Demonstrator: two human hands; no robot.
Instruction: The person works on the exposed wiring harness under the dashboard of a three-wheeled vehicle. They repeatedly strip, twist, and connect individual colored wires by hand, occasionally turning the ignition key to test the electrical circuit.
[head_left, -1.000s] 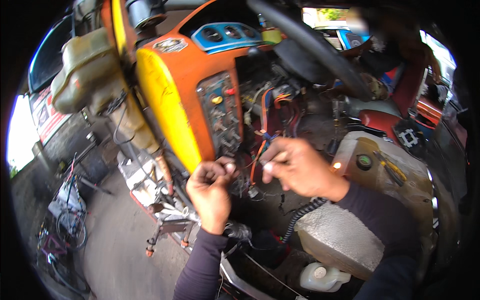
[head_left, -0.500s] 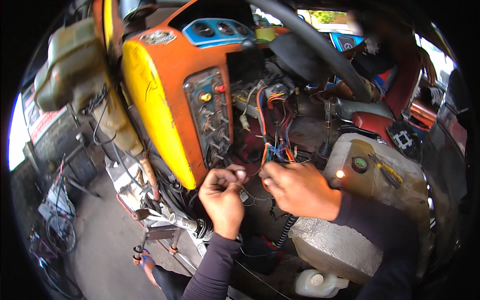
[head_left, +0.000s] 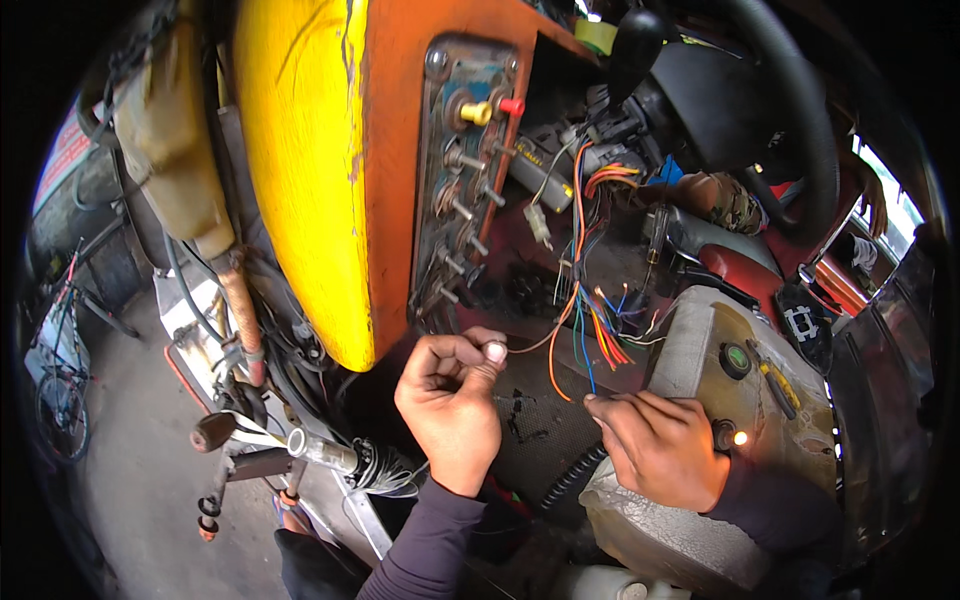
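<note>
Bundle of thin, multicoloured, plastic-coated wires (head_left: pixel 577 288), hanging loose near the middle of the view; taken as clock centre. Left hand (head_left: pixel 450 400), between seven and eight o'clock: thumb and curled forefinger closed, apparently on the end of a thin brown wire (head_left: pixel 540 347) stretched out from the bundle. Right hand (head_left: pixel 665 450), five o'clock: fingertips pinched on the lower end of a slim blue plastic-coated wire (head_left: pixel 587 360). Long bright-orange wire (head_left: pixel 553 365), six o'clock: free end just beside the right fingertips, easily mistaken or caught up with the blue. Fan of short red and orange wires (head_left: pixel 612 345), five o'clock: ends loose and close-set; if bared and live, which cannot be told, a brush between them could short. Small white plastic connector (head_left: pixel 538 224), eleven o'clock: dangling, liable to snag. Grey-blue metal switch panel (head_left: pixel 487 75) with protruding toggles, between ten and eleven: a stray bare end touching it could spark. Chief hazard, as judged: the brown wire, drawn out nearly straight, could slip or tear at its joint under a harder pull.
</note>
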